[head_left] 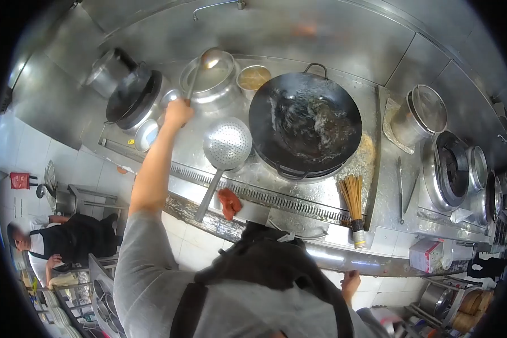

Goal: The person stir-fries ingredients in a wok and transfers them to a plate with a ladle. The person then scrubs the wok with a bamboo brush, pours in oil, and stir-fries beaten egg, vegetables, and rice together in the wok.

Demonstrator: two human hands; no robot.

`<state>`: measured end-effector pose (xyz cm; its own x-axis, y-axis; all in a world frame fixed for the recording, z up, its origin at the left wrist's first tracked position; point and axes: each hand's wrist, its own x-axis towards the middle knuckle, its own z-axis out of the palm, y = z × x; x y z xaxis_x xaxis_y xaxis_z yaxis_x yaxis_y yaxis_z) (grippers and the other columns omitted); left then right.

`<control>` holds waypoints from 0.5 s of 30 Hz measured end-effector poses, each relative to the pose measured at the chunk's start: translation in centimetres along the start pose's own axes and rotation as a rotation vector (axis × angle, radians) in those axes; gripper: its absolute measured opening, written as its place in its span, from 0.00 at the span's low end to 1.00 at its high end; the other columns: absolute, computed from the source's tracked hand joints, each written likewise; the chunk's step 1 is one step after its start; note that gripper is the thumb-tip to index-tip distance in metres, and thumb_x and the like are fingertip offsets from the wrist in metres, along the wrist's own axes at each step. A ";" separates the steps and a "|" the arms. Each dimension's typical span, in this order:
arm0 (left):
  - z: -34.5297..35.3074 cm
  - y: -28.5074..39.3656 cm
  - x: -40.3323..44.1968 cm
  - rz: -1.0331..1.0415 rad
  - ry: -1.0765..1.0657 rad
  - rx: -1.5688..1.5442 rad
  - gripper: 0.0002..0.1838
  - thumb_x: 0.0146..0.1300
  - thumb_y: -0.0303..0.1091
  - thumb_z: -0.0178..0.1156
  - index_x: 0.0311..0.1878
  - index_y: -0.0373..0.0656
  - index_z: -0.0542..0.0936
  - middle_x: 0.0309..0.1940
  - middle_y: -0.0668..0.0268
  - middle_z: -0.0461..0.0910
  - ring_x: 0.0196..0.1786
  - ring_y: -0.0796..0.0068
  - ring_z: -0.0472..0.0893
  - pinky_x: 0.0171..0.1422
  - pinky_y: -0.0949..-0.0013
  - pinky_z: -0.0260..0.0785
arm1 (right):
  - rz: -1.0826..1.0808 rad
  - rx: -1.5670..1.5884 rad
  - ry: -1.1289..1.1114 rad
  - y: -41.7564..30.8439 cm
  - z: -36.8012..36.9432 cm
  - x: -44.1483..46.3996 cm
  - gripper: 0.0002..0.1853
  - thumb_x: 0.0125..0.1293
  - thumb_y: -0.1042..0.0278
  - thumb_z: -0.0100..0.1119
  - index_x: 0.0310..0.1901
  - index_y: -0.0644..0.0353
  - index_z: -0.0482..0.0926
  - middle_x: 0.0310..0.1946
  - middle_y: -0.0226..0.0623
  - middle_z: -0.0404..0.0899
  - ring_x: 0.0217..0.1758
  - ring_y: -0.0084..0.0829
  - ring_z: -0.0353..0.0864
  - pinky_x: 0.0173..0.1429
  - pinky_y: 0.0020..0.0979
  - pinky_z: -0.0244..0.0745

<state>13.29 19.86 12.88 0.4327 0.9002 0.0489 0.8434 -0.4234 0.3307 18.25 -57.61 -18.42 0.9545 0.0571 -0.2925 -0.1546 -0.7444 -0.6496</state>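
My left hand [178, 113] is closed round the handle of a ladle [195, 78]. The ladle's bowl is over the large metal pot [231, 88] at the back of the stove. A black wok [276, 143] holding bubbling dark liquid sits right of that pot. My right hand [350, 283] hangs by the counter's front edge with its fingers curled, and I see nothing in it. Between my left arm and the wok lies a perforated skimmer [227, 142], its handle towards me. A red cloth [229, 203] is beside that handle.
A bamboo brush [352, 205] stands at the front right of the wok. A small pot of yellowish liquid [253, 77] is behind it. Another wok [130, 98] is at left. A strainer [428, 108] rests on a pot at right. A person in a dark apron [76, 239] is at far left.
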 end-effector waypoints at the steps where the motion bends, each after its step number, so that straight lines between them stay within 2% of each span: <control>1: 1.5 -1.1 2.2 0.040 0.086 0.142 0.16 0.49 0.32 0.57 0.36 0.28 0.80 0.25 0.51 0.82 0.29 0.62 0.84 0.38 0.63 0.76 | 0.024 0.060 0.026 0.0 -0.3 -0.1 0.10 0.61 0.68 0.56 0.41 0.64 0.78 0.22 0.47 0.78 0.23 0.42 0.77 0.30 0.41 0.70; 2: 1.9 -1.2 3.3 0.049 0.081 0.136 0.16 0.49 0.32 0.57 0.36 0.28 0.80 0.25 0.51 0.82 0.29 0.62 0.84 0.38 0.63 0.76 | 0.030 0.058 0.036 -0.9 -0.7 -0.4 0.10 0.61 0.68 0.56 0.41 0.64 0.78 0.22 0.47 0.78 0.23 0.42 0.77 0.30 0.41 0.70; 4: 2.5 -1.2 5.3 -0.119 -0.080 0.024 0.17 0.48 0.33 0.57 0.35 0.27 0.81 0.26 0.49 0.82 0.32 0.61 0.85 0.41 0.62 0.77 | 0.106 -0.014 0.111 -3.1 -1.4 -1.0 0.10 0.61 0.69 0.56 0.41 0.66 0.77 0.24 0.47 0.79 0.24 0.43 0.78 0.31 0.40 0.71; 5: 3.9 -3.2 8.7 -0.184 -0.285 -0.024 0.10 0.49 0.30 0.56 0.27 0.31 0.80 0.23 0.55 0.81 0.26 0.63 0.82 0.32 0.65 0.76 | 0.114 -0.016 0.119 -4.5 -1.8 -1.4 0.10 0.61 0.69 0.56 0.41 0.66 0.77 0.24 0.47 0.79 0.24 0.43 0.78 0.31 0.40 0.71; 6: 4.1 -4.8 9.4 -0.177 -0.292 -0.025 0.10 0.49 0.30 0.56 0.27 0.31 0.80 0.23 0.55 0.81 0.26 0.63 0.82 0.32 0.65 0.76 | 0.132 0.007 0.143 -6.0 -2.2 -1.6 0.09 0.61 0.69 0.56 0.40 0.66 0.77 0.24 0.48 0.79 0.25 0.43 0.78 0.32 0.39 0.72; 8: 4.4 -6.9 10.0 -0.368 -0.377 -1.084 0.04 0.49 0.27 0.55 0.23 0.38 0.76 0.18 0.62 0.76 0.18 0.70 0.76 0.21 0.71 0.67 | 0.155 0.032 0.169 -7.8 -2.5 -1.1 0.09 0.61 0.70 0.56 0.39 0.66 0.77 0.24 0.48 0.80 0.26 0.44 0.78 0.33 0.39 0.73; 9: 3.8 -6.5 8.4 -0.295 -0.355 -1.290 0.02 0.49 0.25 0.54 0.23 0.42 0.73 0.16 0.67 0.71 0.17 0.76 0.70 0.18 0.78 0.59 | 0.007 0.028 0.273 -8.3 -2.5 -0.6 0.09 0.61 0.70 0.56 0.38 0.67 0.77 0.25 0.48 0.80 0.26 0.44 0.79 0.33 0.39 0.73; 10: 2.9 -6.3 7.2 -0.289 -0.363 -1.287 0.02 0.49 0.25 0.54 0.23 0.42 0.73 0.16 0.67 0.71 0.17 0.76 0.70 0.18 0.78 0.59 | -0.140 0.024 0.377 -9.1 -2.6 0.1 0.08 0.61 0.71 0.56 0.38 0.68 0.77 0.25 0.48 0.80 0.26 0.44 0.79 0.34 0.39 0.73; 11: 2.4 -6.3 6.3 -0.261 -0.372 -1.325 0.00 0.49 0.25 0.55 0.26 0.41 0.74 0.18 0.66 0.72 0.18 0.78 0.70 0.19 0.80 0.60 | -0.129 0.045 0.361 -10.5 -3.0 0.9 0.09 0.60 0.71 0.57 0.38 0.67 0.77 0.27 0.49 0.80 0.30 0.45 0.79 0.37 0.39 0.73; 12: 2.0 -6.0 5.1 -0.236 -0.388 -1.361 0.03 0.49 0.26 0.55 0.28 0.39 0.74 0.20 0.66 0.73 0.20 0.79 0.70 0.20 0.81 0.60 | -0.111 0.063 0.347 -12.0 -3.4 1.7 0.09 0.59 0.71 0.58 0.38 0.67 0.78 0.28 0.49 0.80 0.33 0.46 0.80 0.40 0.39 0.73; 14: -0.7 -4.1 1.5 -0.179 -0.454 -1.394 0.06 0.49 0.26 0.56 0.31 0.37 0.74 0.23 0.66 0.73 0.21 0.81 0.70 0.21 0.83 0.59 | -0.315 -0.123 0.460 -14.2 -3.2 3.8 0.07 0.57 0.75 0.61 0.36 0.66 0.76 0.33 0.47 0.78 0.36 0.42 0.78 0.43 0.36 0.73; 15: -2.2 -3.1 -0.2 -0.128 -0.494 -1.433 0.08 0.49 0.27 0.56 0.34 0.35 0.75 0.25 0.65 0.74 0.22 0.83 0.69 0.21 0.85 0.59 | -0.367 -0.196 0.432 -15.5 -3.1 5.1 0.12 0.55 0.73 0.63 0.40 0.65 0.76 0.38 0.47 0.77 0.40 0.45 0.78 0.46 0.39 0.73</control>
<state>9.90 21.23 13.89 0.6880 0.6757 -0.2647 -0.0026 0.3670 0.9302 26.26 -47.89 -7.68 0.9601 0.0891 0.2652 0.2160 -0.8384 -0.5004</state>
